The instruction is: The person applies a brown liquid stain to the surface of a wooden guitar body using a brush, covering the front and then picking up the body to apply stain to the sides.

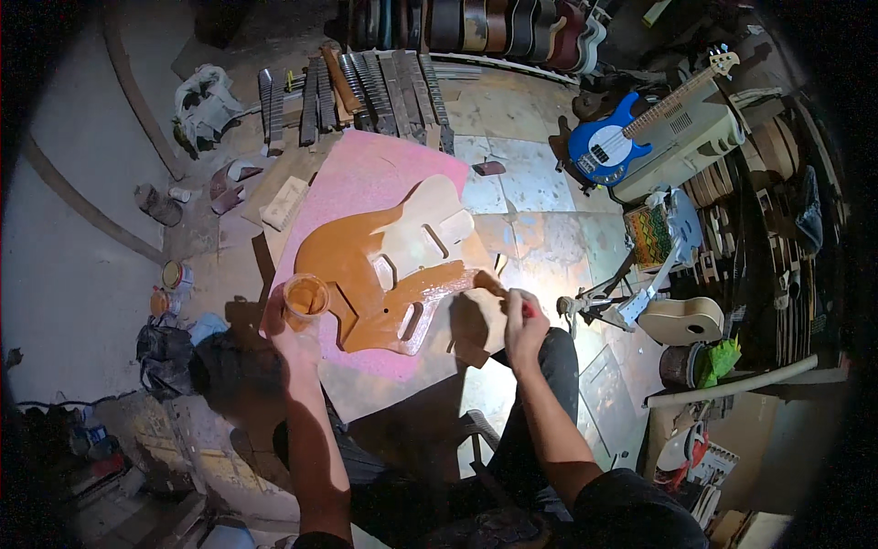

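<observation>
The solid-body guitar blank (352, 242) lies flat on a pink sheet (370, 160) between the two hands, the sheet spread over a board (366, 393). Orange-brown coating covers its left side and runs in a glossy, wet-looking band along the edge nearest the person; the upper right portion, with one horn and a slot-shaped cavity, is pale bare wood.

The right hand (524, 331) is just beyond the blank's right end, its fingers closed around a brush (488, 284), with a bit of red showing at the grip. The brush's brown head points left from the fingers to the end of the coated band; whether the bristles touch the wood I cannot tell. The fingers themselves sit apart from the blank.

The left hand (293, 340) is at the blank's left end, gripping a clear cup (306, 295) of orange-brown liquid from below and the side; some of its fingers are hidden. In this view the cup overlaps the blank's left edge, and I cannot tell whether they touch. Beyond the sheet, a row of guitar necks (373, 91) lies side by side.
</observation>
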`<action>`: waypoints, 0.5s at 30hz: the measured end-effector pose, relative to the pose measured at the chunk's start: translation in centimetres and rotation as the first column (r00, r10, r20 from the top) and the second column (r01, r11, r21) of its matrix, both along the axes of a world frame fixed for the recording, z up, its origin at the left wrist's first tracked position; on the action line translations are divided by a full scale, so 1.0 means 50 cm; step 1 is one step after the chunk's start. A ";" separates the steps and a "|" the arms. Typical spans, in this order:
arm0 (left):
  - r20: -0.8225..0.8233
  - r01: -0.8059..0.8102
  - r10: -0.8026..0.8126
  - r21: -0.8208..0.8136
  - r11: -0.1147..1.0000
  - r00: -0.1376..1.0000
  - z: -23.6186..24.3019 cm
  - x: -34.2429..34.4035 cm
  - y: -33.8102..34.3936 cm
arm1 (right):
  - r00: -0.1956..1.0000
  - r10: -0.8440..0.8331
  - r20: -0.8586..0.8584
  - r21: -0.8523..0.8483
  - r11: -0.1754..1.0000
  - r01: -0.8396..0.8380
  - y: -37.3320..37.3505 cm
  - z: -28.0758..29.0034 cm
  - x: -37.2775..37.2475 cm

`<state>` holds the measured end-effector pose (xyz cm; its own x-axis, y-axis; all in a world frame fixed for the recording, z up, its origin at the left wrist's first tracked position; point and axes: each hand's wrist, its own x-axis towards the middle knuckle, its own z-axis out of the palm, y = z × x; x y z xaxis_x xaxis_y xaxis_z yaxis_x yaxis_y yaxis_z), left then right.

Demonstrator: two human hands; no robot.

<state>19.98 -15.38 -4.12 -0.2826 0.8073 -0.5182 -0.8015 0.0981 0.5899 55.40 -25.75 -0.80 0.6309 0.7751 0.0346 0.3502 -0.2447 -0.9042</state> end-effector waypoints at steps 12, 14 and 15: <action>-0.073 0.010 -0.010 0.007 1.000 0.997 -0.017 -0.007 0.004 | 0.990 -0.050 -0.135 0.075 0.995 0.061 0.051 0.016 0.017; -0.069 0.021 -0.019 0.022 1.000 0.997 -0.037 -0.016 0.005 | 0.986 -0.014 -0.166 0.173 0.984 0.043 0.097 0.008 0.010; -0.029 0.023 -0.022 0.032 0.999 0.999 -0.044 -0.019 0.006 | 0.986 -0.004 -0.169 0.197 0.980 0.038 0.124 -0.004 0.006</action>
<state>19.03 -15.07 -6.32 -0.2784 0.8298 -0.4837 -0.7822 0.0963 0.6156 55.71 -19.56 -1.00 0.6572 0.7495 0.0799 0.1870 -0.0594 -0.9806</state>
